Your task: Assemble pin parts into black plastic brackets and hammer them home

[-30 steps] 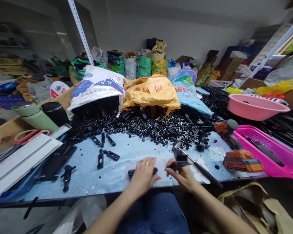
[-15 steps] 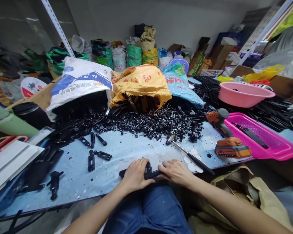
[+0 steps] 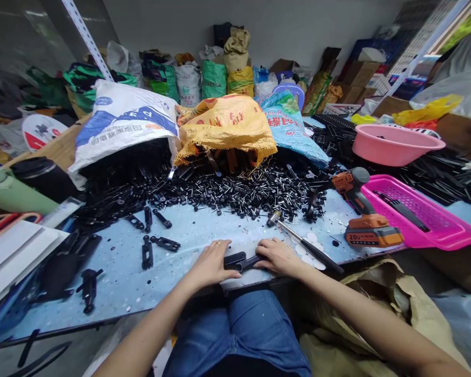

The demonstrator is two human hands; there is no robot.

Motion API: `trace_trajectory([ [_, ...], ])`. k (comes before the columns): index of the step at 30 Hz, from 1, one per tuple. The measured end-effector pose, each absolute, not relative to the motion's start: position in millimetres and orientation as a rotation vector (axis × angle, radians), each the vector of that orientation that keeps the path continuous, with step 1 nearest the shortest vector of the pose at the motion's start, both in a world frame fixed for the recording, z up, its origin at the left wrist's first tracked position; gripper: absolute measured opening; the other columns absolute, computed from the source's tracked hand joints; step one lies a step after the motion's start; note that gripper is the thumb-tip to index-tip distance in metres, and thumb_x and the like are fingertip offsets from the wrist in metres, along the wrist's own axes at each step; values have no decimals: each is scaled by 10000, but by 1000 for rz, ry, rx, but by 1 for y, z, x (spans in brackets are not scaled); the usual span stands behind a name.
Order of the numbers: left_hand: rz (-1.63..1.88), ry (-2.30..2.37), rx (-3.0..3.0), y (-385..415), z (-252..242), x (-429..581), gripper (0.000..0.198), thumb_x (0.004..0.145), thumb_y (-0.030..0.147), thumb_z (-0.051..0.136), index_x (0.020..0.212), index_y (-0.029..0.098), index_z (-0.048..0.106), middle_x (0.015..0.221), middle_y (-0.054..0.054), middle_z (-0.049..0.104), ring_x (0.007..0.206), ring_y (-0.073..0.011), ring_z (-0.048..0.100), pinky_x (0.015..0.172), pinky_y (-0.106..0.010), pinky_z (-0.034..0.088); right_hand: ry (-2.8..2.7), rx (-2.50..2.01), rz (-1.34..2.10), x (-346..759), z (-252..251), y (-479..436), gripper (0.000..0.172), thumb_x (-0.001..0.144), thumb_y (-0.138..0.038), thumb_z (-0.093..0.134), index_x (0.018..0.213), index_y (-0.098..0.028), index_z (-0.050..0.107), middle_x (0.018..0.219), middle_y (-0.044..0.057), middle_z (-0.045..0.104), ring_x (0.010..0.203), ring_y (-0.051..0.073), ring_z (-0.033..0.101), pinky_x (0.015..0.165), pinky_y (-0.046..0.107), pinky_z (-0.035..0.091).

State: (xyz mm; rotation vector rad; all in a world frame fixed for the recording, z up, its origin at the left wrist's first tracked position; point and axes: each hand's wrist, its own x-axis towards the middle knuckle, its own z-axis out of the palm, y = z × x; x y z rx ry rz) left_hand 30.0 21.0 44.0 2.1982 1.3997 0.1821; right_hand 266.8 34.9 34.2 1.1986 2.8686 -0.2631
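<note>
Both hands rest on the near edge of the blue table (image 3: 204,230), on a black plastic bar-shaped part (image 3: 238,260) lying on a pale pad. My left hand (image 3: 211,263), with a ring on one finger, presses its fingers onto the part's left end. My right hand (image 3: 275,255) grips the part's right end with curled fingers. A hammer (image 3: 303,247) lies just right of my right hand. Loose black link pieces (image 3: 157,245) lie to the left of my left hand.
A big heap of small black parts (image 3: 243,191) spills from sacks (image 3: 223,128) at mid-table. An orange cordless drill (image 3: 363,220), a pink basket (image 3: 416,212) and a pink basin (image 3: 394,144) stand at right. A green flask (image 3: 11,193) and white boards lie at left.
A second ago my right hand held a black piece up beside the flat part. It came down onto the part, and both hands now press it together on the pad.
</note>
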Motion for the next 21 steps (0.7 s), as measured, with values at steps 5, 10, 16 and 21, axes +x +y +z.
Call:
trace_trajectory([
  [5, 216, 1336, 2162, 32, 46, 0, 557, 679, 436, 663, 1146, 168, 523, 1172, -121, 562, 1116, -275, 490, 946, -395, 386, 2902, 1326, -342, 269, 23, 25, 349, 895, -486, 422, 948, -178, 577, 948, 75, 577, 849, 195, 525, 762, 318, 387],
  [10, 299, 1288, 2165, 38, 43, 3, 343, 768, 253, 514, 1097, 172, 568, 1108, -97, 607, 1043, -236, 543, 923, -373, 410, 2893, 1395, -401, 270, 22, 22, 352, 869, -500, 463, 932, -180, 593, 953, 79, 568, 888, 207, 498, 782, 320, 395],
  [16, 504, 1583, 2099, 58, 32, 18, 263, 827, 196, 430, 1030, 163, 594, 1032, -87, 630, 979, -212, 570, 895, -339, 428, 2862, 1405, -409, 268, 22, 23, 322, 870, -482, 480, 903, -181, 590, 924, 71, 573, 877, 205, 502, 781, 325, 399],
  [21, 639, 1859, 1969, 110, 26, 31, 272, 801, 178, 470, 1049, 108, 557, 1066, -161, 579, 1041, -283, 522, 920, -419, 386, 2881, 1409, -456, 266, 23, 20, 354, 852, -516, 488, 904, -179, 586, 925, 72, 586, 868, 214, 521, 778, 339, 419],
])
